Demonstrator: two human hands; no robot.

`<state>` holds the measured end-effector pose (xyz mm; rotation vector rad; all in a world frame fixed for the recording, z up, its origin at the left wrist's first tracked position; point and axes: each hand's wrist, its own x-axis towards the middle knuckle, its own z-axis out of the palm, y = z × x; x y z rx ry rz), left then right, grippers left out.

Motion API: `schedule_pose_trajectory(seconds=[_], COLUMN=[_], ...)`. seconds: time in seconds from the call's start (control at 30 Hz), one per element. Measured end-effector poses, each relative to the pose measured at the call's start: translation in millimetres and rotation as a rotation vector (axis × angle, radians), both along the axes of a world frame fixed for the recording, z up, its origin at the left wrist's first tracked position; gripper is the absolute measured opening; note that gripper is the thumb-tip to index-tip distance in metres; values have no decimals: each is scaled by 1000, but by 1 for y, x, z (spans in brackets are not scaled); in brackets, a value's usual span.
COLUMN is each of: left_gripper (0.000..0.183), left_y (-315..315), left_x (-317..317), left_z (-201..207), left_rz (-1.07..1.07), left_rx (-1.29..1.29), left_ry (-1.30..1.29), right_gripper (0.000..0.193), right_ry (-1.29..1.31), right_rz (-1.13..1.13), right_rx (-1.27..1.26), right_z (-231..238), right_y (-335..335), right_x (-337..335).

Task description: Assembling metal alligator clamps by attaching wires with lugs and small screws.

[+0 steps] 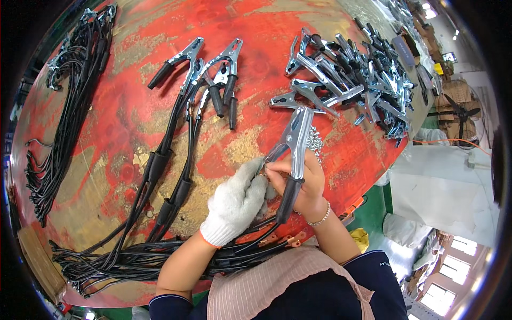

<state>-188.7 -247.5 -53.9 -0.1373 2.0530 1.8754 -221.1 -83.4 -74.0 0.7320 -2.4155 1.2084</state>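
Observation:
My left hand [234, 201], in a white knitted glove, is closed around one arm of a silver spring clamp [297, 136]. The clamp's jaws point away from me, and its other arm ends in a black grip [289, 200] that slants toward me. My bare right hand [305, 184], with a beaded bracelet at the wrist, has thumb and forefinger pinched together beside the gloved fingers, behind the clamp's arm. Whatever lies between these fingertips is too small to make out. Just past my right hand is a small pile of silver screws [314, 141].
Loose clamps [346, 74] are heaped at the far right. Several clamps fixed to black cables [184, 88] lie ahead on the red, worn table [245, 32]. A long cable bundle [74, 122] lies at left; more cables [122, 261] with copper lugs [297, 238] run close to my body.

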Motion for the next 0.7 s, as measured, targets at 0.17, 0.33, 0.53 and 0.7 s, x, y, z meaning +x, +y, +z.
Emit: schedule_pose_trajectory(seconds=[0.17, 0.33, 0.53, 0.7], left_gripper=[35, 36, 36, 34], left_y=[0, -1, -1, 2], left_x=[-1, -2, -2, 2], left_z=[1, 5, 3, 0], left_rz=[1, -10, 11, -12], left_rx=[34, 47, 65, 0], left_ry=[-28, -52, -58, 0], right_gripper=[23, 26, 27, 39], right_ry=[-42, 118, 53, 130], right_rz=[-77, 75, 90, 96], right_rx=[-14, 65, 135, 91], right_z=[-1, 4, 5, 5], right_y=[-3, 7, 14, 14], right_x=[-1, -6, -1, -4])
